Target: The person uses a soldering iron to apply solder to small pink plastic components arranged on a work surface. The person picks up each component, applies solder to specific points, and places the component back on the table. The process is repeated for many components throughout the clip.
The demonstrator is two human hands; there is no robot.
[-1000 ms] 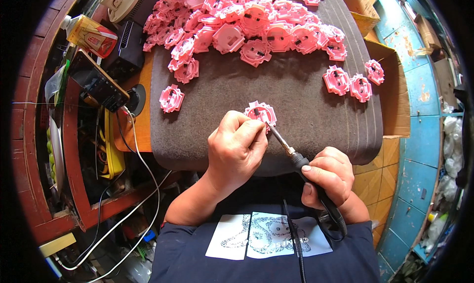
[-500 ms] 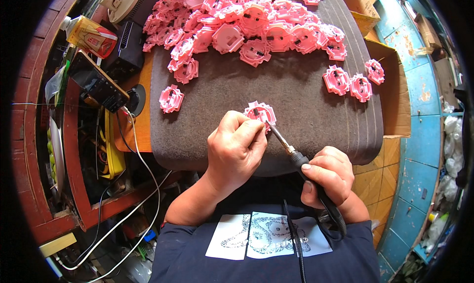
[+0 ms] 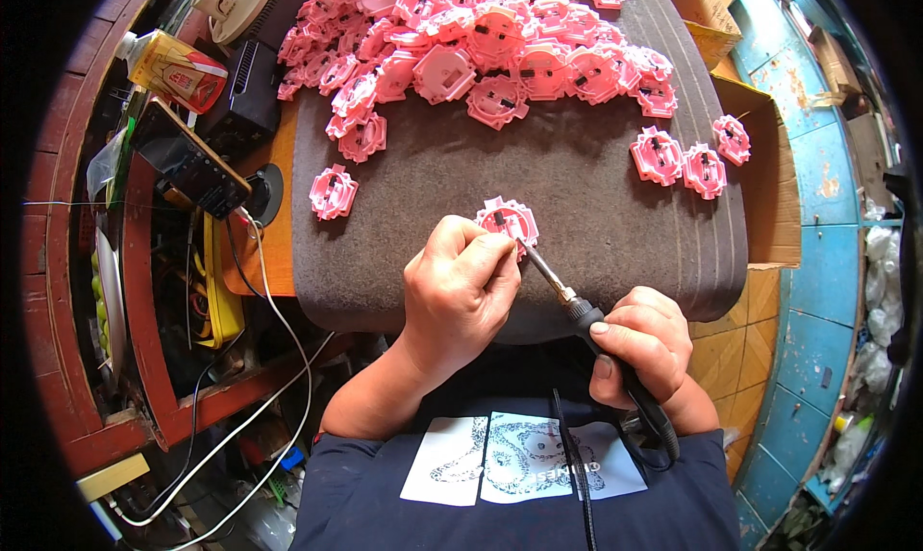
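At the mat's near edge, a pink plastic piece [image 3: 503, 214] with small black parts sits beyond my left hand [image 3: 457, 301], whose pinched fingertips rest on its lower part; what they grip is hidden. My right hand [image 3: 644, 349] is closed round the black handle of a soldering iron [image 3: 583, 313]. The iron's metal tip reaches the pink piece beside my left fingertips.
Many similar pieces [image 3: 445, 72] heap on the dark mat [image 3: 404, 186], with several loose ones [image 3: 659, 157]. At left are a tilted phone [image 3: 192, 157], black device [image 3: 240, 99], bottle [image 3: 178, 70] and cables [image 3: 279, 311]. A cardboard box [image 3: 764, 186] stands right.
My right hand and the iron's handle have shifted very slightly rightward; my left hand and the pink piece look practically the same.
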